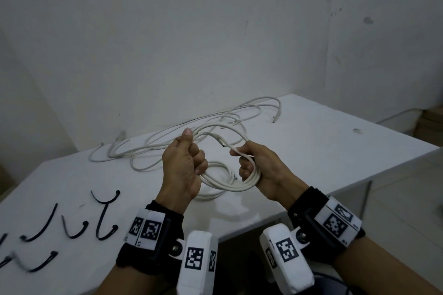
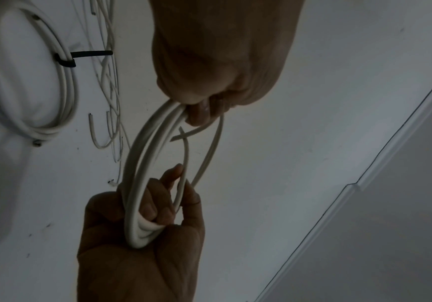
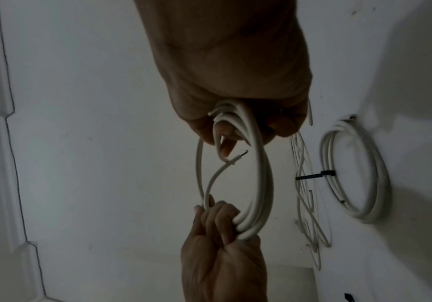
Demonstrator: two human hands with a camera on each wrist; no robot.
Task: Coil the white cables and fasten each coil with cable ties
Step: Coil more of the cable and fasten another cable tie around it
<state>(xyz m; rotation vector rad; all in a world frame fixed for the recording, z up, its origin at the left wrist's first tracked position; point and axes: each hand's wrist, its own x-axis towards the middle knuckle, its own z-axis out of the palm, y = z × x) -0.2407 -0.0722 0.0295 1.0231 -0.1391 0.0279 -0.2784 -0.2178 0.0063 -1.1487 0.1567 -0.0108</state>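
Observation:
Both of my hands hold one coil of white cable (image 1: 227, 187) in the air above the white table (image 1: 323, 155). My left hand (image 1: 191, 158) grips the coil's left side in a fist, thumb up. Opposite it, my right hand (image 1: 244, 163) grips the right side with curled fingers. A loose cable end (image 1: 222, 143) with a dark tip sticks out between the hands. The left wrist view shows my left hand (image 2: 202, 106) above, the coil (image 2: 142, 163) and my right hand (image 2: 155, 214) below. In the right wrist view my right hand (image 3: 225, 130) and left hand (image 3: 220, 220) hold the coil (image 3: 259, 183).
A second white coil (image 1: 217, 163) lies on the table under my hands, bound by a black tie (image 2: 80, 55). Loose white cables (image 1: 167, 141) sprawl along the table's back edge. Several black cable ties (image 1: 74, 225) lie at the near left. The table's right edge drops off.

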